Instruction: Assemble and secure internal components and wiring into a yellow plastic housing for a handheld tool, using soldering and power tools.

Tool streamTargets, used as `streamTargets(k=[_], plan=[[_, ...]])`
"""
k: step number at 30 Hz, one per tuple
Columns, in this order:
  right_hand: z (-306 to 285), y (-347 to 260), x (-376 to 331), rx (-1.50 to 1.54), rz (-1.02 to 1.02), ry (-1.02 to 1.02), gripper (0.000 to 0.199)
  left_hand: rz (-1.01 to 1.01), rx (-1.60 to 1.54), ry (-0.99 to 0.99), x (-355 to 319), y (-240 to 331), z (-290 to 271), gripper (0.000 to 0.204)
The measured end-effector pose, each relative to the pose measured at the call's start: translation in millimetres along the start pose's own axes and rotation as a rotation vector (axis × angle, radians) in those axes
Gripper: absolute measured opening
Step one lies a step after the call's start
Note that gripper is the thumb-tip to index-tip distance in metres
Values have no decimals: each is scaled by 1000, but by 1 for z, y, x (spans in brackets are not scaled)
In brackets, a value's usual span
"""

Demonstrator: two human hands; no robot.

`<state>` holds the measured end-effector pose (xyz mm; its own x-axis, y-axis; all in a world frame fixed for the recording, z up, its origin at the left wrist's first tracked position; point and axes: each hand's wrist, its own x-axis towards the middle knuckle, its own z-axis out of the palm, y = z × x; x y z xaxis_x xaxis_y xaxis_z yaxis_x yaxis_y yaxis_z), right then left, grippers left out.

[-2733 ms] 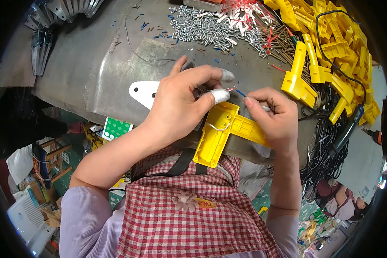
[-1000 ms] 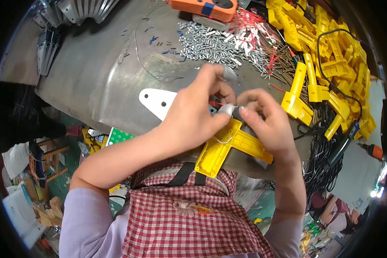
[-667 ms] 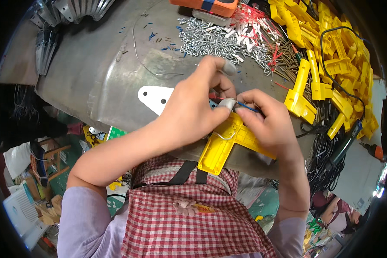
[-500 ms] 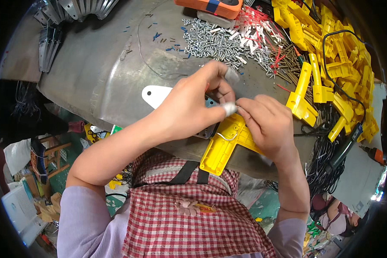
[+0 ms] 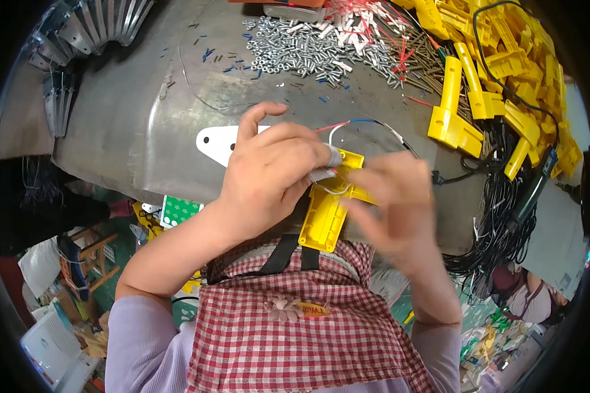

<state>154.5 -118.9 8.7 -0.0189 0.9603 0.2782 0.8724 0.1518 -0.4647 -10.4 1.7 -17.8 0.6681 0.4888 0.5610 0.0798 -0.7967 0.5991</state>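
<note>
Plastic, bright yellow and moulded into an angled bracket point(image 5: 326, 216), is held at the near edge of the dull grey metal worktop point(image 5: 144, 124). The bracket is gripped by the left hand point(image 5: 272, 173), fingers curled over its upper end, with one taped fingertip pressed against it. The right hand point(image 5: 393, 203) is blurred by motion just beside the bracket; whether it is spread or pinching cannot be told. Thin red, blue and white wires point(image 5: 351, 124) arch from the bracket. Small silvery screws point(image 5: 301, 49) are heaped beyond, and similar yellow brackets point(image 5: 498, 65) are piled at the right.
</note>
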Motion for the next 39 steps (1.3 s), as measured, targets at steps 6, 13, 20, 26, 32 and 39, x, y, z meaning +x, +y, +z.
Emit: streamTargets(k=[6,13,20,26,32,39], plan=[[-6,2,-2,54,15,-51,13,121,133,-25,-2,-9,4,23],[-12,-1,1,189,189,11,16,0,84,-68,10,8,1,21],[-14,-2,8,299,266,73,13,-14,77,-95,14,18,4,19],[-15,-4,15,313,305,31,10,8,111,-128,9,23,3,20],[-20,19,35,369,374,120,8,-25,64,-82,9,19,4,18],[-17,33,54,277,260,86,12,-217,-63,-136,13,15,2,14]])
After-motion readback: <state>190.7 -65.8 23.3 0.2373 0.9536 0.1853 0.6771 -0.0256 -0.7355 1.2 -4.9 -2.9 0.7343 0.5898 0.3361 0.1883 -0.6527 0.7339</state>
